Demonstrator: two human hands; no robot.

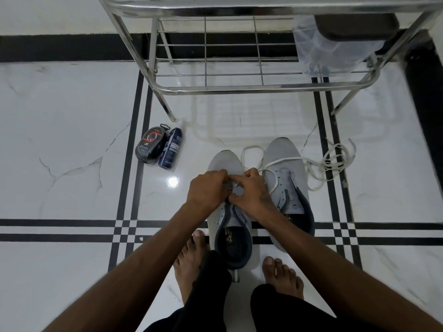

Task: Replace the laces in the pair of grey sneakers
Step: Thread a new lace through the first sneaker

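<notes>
Your left hand [208, 190] and right hand [251, 193] both pinch the white lace [282, 161] at the left grey sneaker [225, 161]; right grey sneaker [285, 164] lies beside.

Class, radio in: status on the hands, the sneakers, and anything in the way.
Left hand and right hand pinching at left sneaker eyelets. Right sneaker draped with loose white lace. Nothing in the way.

Two grey mesh sneakers stand side by side, toes pointing away. The left sneaker [231, 226] sits under both hands, its dark collar open. The right sneaker [288, 185] lies just right of them, a white lace [328, 161] draped across it, trailing rightward in loose loops.
</notes>
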